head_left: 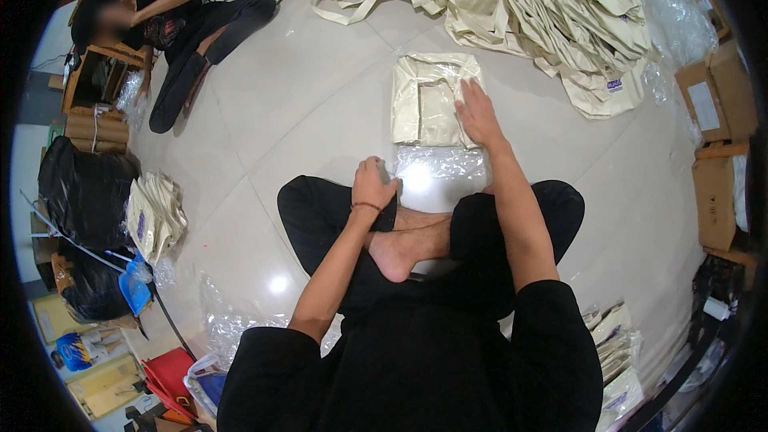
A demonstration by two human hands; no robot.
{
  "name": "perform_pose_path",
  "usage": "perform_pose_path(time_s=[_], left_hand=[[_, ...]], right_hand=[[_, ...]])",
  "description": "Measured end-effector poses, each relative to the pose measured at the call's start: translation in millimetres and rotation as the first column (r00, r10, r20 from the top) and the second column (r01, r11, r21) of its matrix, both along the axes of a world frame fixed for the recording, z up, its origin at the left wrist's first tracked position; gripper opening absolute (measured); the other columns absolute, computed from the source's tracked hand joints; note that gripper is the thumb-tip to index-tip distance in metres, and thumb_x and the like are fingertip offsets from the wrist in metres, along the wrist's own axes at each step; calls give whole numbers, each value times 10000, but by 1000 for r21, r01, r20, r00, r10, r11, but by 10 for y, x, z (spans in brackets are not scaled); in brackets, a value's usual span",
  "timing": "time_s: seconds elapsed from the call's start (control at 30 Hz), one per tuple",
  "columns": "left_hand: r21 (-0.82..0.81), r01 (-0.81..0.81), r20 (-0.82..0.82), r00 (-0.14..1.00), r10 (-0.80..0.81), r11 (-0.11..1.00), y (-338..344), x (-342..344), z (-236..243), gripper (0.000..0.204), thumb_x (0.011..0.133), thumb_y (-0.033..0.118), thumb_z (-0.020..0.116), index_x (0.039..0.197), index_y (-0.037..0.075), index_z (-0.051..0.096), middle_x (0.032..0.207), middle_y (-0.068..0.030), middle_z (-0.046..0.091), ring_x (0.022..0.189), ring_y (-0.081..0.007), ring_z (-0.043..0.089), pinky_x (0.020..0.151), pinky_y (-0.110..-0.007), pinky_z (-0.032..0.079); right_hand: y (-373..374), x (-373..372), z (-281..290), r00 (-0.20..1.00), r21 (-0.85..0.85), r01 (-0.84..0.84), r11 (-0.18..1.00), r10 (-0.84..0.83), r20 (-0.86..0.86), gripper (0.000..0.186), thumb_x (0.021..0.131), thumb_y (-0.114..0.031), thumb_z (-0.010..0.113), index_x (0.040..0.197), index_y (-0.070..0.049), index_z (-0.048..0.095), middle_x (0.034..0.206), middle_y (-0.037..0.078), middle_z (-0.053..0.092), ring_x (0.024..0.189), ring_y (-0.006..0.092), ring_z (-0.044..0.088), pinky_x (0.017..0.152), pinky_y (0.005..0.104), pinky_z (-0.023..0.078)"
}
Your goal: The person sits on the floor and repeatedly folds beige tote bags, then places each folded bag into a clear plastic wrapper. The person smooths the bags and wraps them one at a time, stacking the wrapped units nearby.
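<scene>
In front of my crossed legs, a folded cream tote bag [436, 116] lies on the floor inside a clear plastic sleeve [444, 163]. The sleeve's loose end extends toward me beyond the bag. My right hand [478, 114] lies flat on the bag's right edge, fingers stretched out. Over my left knee, my left hand [373, 186] is held with its fingers curled. A small greyish patch shows between its thumb and fingers; what it is I cannot make out.
A big heap of cream tote bags [552, 24] spreads across the far right. Another person [172, 32] sits at the far left. Black plastic bags [84, 192] and a small bag stack [154, 216] stand left. Cardboard boxes [712, 104] line the right. Packed bags [616, 352] lie by my right elbow.
</scene>
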State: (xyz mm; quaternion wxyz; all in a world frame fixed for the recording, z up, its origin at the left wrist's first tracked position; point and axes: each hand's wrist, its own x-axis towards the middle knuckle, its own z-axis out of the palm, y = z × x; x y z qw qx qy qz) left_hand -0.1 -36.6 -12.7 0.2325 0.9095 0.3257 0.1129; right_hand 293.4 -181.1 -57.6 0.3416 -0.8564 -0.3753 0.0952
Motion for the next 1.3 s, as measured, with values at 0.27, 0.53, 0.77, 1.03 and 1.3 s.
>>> perform_pose_path(time_s=[0.27, 0.53, 0.77, 1.03, 1.3], left_hand=[[-351, -139, -228, 972, 59, 926, 133, 218, -193, 559, 714, 280, 877, 1170, 48, 651, 958, -210, 752, 939, -378, 732, 871, -447, 581], [-442, 42, 136, 991, 21, 896, 275, 207, 53, 413, 813, 289, 840, 1112, 38, 708, 1135, -212, 728, 1075, -350, 698, 956, -432, 552], [80, 304, 185, 931, -314, 949, 325, 1201, -54, 601, 948, 297, 687, 1446, 12, 509, 1547, -241, 438, 1455, -404, 395, 1197, -488, 341], [171, 294, -298, 925, -235, 940, 398, 1642, -355, 949, 939, 629, 562, 1647, 84, 244, 1718, -219, 120, 1599, -367, 107, 1240, -624, 182], [192, 252, -286, 939, -192, 948, 391, 1684, -368, 909, 935, 622, 572, 1631, 105, 297, 1692, -239, 180, 1575, -383, 162, 1218, -644, 203]], right_hand=[[-454, 63, 139, 876, -246, 323, 914, -387, -288, 699, 907, -451, 722, 1433, -23, 550, 1399, 280, 594, 1308, 392, 577, 1103, 441, 454], [-618, -82, 142, 795, -330, 304, 893, -429, -429, 702, 830, -408, 804, 1350, 9, 587, 1289, 263, 662, 1213, 379, 645, 1042, 454, 506], [-189, -363, 327, 979, -28, 76, 997, -69, 191, 724, 929, -347, 707, 1521, -22, 447, 1563, 267, 424, 1459, 451, 380, 1203, 512, 330], [223, -249, 142, 969, -455, 93, 886, 25, 246, 950, 950, -750, 470, 1648, -137, 272, 1714, 236, 149, 1583, 423, 142, 1224, 653, 191], [315, -250, 100, 956, -468, 126, 875, 20, 293, 884, 967, -673, 527, 1627, -123, 314, 1696, 255, 186, 1566, 438, 185, 1196, 663, 224]])
